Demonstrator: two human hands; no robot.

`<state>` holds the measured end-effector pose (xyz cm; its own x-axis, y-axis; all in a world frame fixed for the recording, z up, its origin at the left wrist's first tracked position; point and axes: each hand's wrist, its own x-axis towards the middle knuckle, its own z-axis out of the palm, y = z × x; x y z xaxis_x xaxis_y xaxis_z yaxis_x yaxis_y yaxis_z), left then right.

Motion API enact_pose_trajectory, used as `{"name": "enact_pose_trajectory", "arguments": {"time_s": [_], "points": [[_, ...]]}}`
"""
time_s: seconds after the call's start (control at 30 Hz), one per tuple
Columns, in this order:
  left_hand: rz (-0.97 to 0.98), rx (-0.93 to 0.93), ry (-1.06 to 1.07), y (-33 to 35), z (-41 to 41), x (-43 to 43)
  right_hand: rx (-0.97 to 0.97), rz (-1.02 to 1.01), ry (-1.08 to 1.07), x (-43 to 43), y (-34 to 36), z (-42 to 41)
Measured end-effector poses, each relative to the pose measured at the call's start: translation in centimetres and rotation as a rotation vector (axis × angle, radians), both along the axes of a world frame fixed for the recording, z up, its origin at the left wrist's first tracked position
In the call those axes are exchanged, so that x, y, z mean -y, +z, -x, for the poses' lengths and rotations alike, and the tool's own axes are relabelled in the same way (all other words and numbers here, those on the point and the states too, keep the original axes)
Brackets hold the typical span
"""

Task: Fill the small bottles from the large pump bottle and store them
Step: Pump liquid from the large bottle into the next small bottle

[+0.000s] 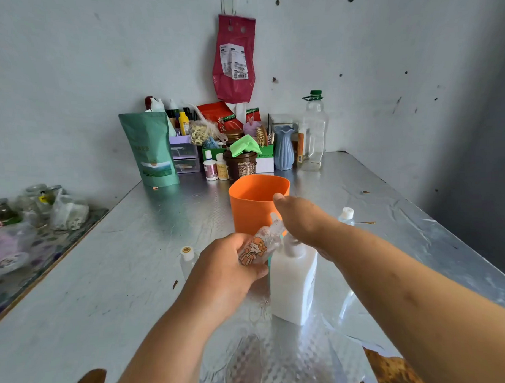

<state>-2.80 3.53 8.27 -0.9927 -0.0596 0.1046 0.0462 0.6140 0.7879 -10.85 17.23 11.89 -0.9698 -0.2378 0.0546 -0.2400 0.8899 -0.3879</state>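
Note:
A white large pump bottle (pixel 293 284) stands on the foil-covered table (pixel 134 281). My right hand (pixel 299 218) lies flat on top of its pump head, pressing it, thumb stretched forward. My left hand (pixel 225 266) grips a small clear bottle with a cartoon sticker (pixel 257 247), tilted with its neck up against the pump spout. Two more small clear bottles stand on the table: one with a white open-topped cap (pixel 187 258) left of my left hand, one with a white cap (pixel 346 216) behind my right forearm.
An orange cup (pixel 254 202) stands just behind the pump bottle. Along the back wall are a green pouch (pixel 151 150), jars, a blue vase (pixel 284 148) and a tall clear bottle (pixel 313 132). Glass jars and bags lie on the side table at left (pixel 32 222).

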Motion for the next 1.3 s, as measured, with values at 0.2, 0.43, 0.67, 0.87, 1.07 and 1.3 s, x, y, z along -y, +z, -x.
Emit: {"name": "enact_pose_trajectory", "arguments": {"time_s": [0.2,0.43,0.67,0.87,1.07,1.3], "points": [[-0.020,0.007,-0.011,-0.6,0.3,0.0,-0.027,0.012,0.006,0.1,-1.0,0.3],[-0.007,0.028,0.001,-0.4,-0.2,-0.2,0.038,0.053,-0.055,0.2,-0.8,-0.4],[0.012,0.004,0.017,0.5,-0.8,-0.1,0.055,0.091,-0.048,0.1,0.9,-0.9],[-0.011,0.016,0.012,0.4,-0.4,-0.2,0.097,0.088,-0.089,0.3,0.5,-0.3],[-0.013,0.017,-0.012,0.0,0.1,-0.3,0.118,0.193,-0.141,0.4,0.0,0.2],[-0.004,0.022,-0.008,-0.6,0.1,-0.3,0.074,0.233,-0.165,0.3,-1.2,-0.4]]}}
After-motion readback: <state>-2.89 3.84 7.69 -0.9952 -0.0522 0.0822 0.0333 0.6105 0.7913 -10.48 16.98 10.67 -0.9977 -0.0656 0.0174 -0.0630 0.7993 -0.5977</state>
